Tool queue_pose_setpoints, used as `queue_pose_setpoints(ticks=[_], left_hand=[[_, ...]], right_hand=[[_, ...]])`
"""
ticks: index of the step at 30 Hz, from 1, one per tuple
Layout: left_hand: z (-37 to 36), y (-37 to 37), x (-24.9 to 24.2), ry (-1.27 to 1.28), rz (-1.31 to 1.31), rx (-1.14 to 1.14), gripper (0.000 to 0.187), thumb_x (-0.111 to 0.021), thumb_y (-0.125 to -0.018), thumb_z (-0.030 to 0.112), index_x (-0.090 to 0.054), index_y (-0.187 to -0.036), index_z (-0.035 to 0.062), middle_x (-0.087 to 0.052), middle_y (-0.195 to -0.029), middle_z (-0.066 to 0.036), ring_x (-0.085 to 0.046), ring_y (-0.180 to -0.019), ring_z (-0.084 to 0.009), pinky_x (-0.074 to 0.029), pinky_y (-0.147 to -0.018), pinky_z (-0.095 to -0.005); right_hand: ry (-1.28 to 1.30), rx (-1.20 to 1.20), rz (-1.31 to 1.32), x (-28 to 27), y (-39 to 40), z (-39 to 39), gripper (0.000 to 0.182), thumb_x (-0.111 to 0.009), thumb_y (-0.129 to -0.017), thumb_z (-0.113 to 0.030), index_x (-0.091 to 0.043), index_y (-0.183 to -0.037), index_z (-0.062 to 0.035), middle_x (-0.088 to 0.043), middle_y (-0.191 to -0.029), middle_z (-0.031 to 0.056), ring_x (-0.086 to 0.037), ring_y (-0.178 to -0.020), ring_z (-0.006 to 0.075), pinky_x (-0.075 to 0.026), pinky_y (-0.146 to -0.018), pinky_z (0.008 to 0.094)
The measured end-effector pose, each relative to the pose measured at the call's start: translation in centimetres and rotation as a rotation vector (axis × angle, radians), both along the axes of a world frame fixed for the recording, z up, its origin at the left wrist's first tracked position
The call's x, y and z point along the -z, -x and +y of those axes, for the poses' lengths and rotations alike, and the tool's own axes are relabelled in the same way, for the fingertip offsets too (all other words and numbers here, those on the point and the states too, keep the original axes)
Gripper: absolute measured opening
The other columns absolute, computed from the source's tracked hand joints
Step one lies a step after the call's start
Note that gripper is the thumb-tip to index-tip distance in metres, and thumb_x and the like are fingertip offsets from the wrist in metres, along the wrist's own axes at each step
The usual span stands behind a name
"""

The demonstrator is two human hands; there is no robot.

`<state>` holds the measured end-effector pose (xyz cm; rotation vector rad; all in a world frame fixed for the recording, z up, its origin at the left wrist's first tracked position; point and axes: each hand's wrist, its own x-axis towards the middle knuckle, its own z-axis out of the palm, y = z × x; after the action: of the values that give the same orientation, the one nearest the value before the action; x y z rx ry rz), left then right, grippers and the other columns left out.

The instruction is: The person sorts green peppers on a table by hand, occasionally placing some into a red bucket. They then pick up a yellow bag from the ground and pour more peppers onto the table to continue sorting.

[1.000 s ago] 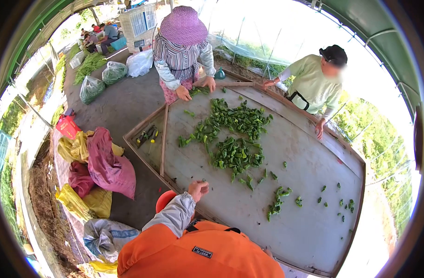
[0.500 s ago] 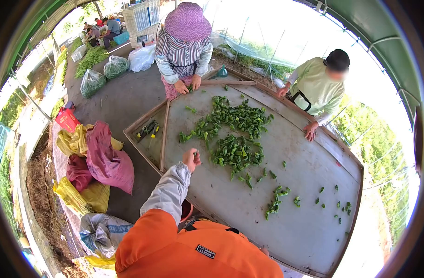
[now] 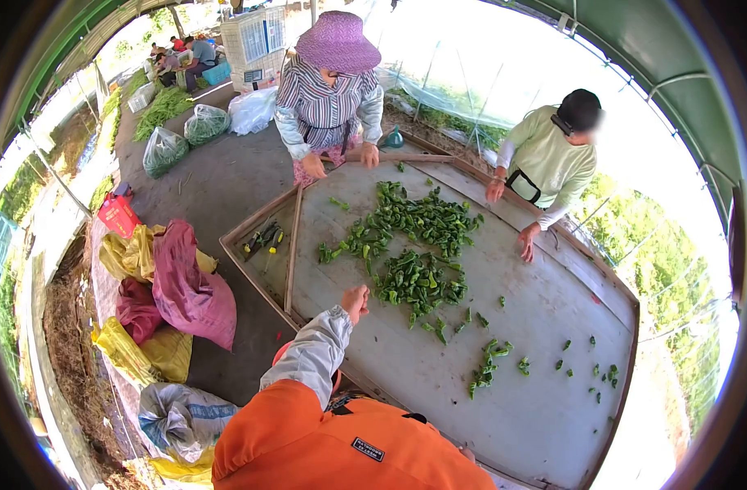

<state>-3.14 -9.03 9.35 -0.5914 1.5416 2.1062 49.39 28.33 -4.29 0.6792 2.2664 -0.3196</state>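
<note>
My left hand (image 3: 355,303) is closed above the grey table (image 3: 545,408), just left of the lower heap of green peppers (image 3: 421,282). Whether anything is inside its curled fingers is too small to tell. A larger heap of peppers (image 3: 426,219) lies beyond, and a looser group (image 3: 489,363) sits to the lower right. Only a sliver of my right hand (image 3: 468,454) shows at the table's near edge, beside my orange clothing; its fingers are hidden.
A person in a purple hat (image 3: 337,41) stands at the far edge, another in light green (image 3: 553,155) at the right. A wooden-edged compartment (image 3: 263,237) holds dark tools. Pink and yellow sacks (image 3: 195,286) lie left; filled bags (image 3: 163,149) stand behind.
My left hand has moved right, nearer the lower heap. The person in the purple hat has moved their hands apart onto the frame. The person in green has turned their head and shifted their hand.
</note>
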Motion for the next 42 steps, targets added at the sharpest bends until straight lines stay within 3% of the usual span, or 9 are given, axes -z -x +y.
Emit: queue_pose_setpoints(ticks=[4,13,16,19,22,27,33,39,42], left_hand=[[1.4,-3.9,2.5,0.026,-0.039,0.091,0.016,-0.051,-0.081,0.028,-0.054,-0.075,0.0137,-0.046,-0.058,0.005,-0.043,-0.046,-0.0075,-0.040,-0.043,-0.0281],[2.0,-6.1,4.6,0.060,-0.114,0.112,0.009,-0.059,-0.077,0.014,-0.054,-0.077,0.0079,-0.053,-0.065,-0.002,-0.050,-0.047,-0.0121,-0.043,-0.041,-0.0273],[2.2,-4.3,3.3,-0.030,-0.009,0.127,0.015,-0.058,-0.076,0.005,-0.051,-0.089,0.0014,-0.055,-0.071,-0.006,-0.057,-0.054,-0.0173,-0.051,-0.050,-0.0313],[3.0,-2.2,1.5,-0.073,0.131,0.045,0.062,-0.061,-0.074,-0.001,-0.035,-0.129,0.0036,-0.053,-0.088,-0.005,-0.055,-0.076,-0.0168,-0.049,-0.070,-0.0337],[4.8,-2.0,-0.7,-0.014,0.221,0.101,0.051,-0.058,-0.080,0.002,-0.040,-0.128,0.0035,-0.055,-0.102,-0.006,-0.056,-0.082,-0.0157,-0.049,-0.067,-0.0315],[9.5,-6.7,0.9,0.253,0.192,0.549,0.036,-0.057,-0.083,0.008,-0.050,-0.117,0.0016,-0.059,-0.089,-0.004,-0.058,-0.068,-0.0105,-0.046,-0.053,-0.0223],[16.4,-16.4,2.1,0.266,0.373,1.163,0.035,-0.059,-0.081,0.008,-0.054,-0.115,0.0048,-0.058,-0.078,-0.001,-0.057,-0.066,-0.0100,-0.046,-0.055,-0.0246],[22.0,-20.6,1.7,0.414,1.150,1.283,0.035,-0.061,-0.075,0.007,-0.057,-0.109,0.0068,-0.055,-0.080,-0.007,-0.057,-0.071,-0.0217,-0.047,-0.067,-0.0339],[24.6,-20.0,1.4,0.535,1.135,1.310,0.028,-0.061,-0.074,0.007,-0.061,-0.102,0.0080,-0.055,-0.085,-0.009,-0.056,-0.075,-0.0278,-0.047,-0.070,-0.0372]], right_hand=[[-0.025,-0.118,0.040,-8.9,3.7,-3.2,0.027,-0.047,-0.087,-0.027,-0.060,-0.081,-0.0033,-0.066,-0.080,0.0154,-0.066,-0.077,0.0297,-0.052,-0.061,0.0407],[0.129,0.036,0.131,-5.6,2.9,-2.2,0.032,-0.038,-0.093,-0.027,-0.052,-0.073,-0.0052,-0.054,-0.063,0.0074,-0.054,-0.056,0.0215,-0.043,-0.047,0.0345],[0.409,0.643,0.222,-3.2,1.3,-2.3,0.035,-0.036,-0.095,-0.029,-0.049,-0.071,-0.0069,-0.048,-0.057,0.0042,-0.048,-0.050,0.0192,-0.040,-0.043,0.0330],[0.638,1.456,0.255,-2.1,0.8,-3.4,0.037,-0.034,-0.096,-0.032,-0.046,-0.070,-0.0086,-0.042,-0.052,0.0010,-0.043,-0.044,0.0170,-0.036,-0.039,0.0314],[0.625,1.844,0.150,-7.7,4.5,-5.8,0.026,-0.041,-0.094,-0.033,-0.047,-0.081,-0.0116,-0.051,-0.059,0.0026,-0.042,-0.042,0.0142,-0.032,-0.034,0.0319],[0.591,1.911,0.269,-8.0,5.1,-6.4,0.023,-0.043,-0.094,-0.030,-0.049,-0.085,-0.0092,-0.053,-0.063,0.0030,-0.046,-0.044,0.0133,-0.037,-0.036,0.0317],[0.589,1.929,0.219,-8.6,5.5,-6.3,0.022,-0.043,-0.094,-0.027,-0.049,-0.084,-0.0086,-0.054,-0.062,0.0025,-0.047,-0.044,0.0124,-0.037,-0.037,0.0304],[0.599,1.938,0.274,-8.4,5.5,-6.3,0.018,-0.044,-0.094,-0.023,-0.049,-0.084,-0.0081,-0.053,-0.060,0.0040,-0.046,-0.042,0.0131,-0.036,-0.036,0.0307],[0.605,1.976,0.281,-8.5,5.6,-6.2,0.017,-0.043,-0.093,-0.021,-0.050,-0.086,-0.0068,-0.053,-0.058,0.0052,-0.046,-0.041,0.0133,-0.036,-0.036,0.0313]])
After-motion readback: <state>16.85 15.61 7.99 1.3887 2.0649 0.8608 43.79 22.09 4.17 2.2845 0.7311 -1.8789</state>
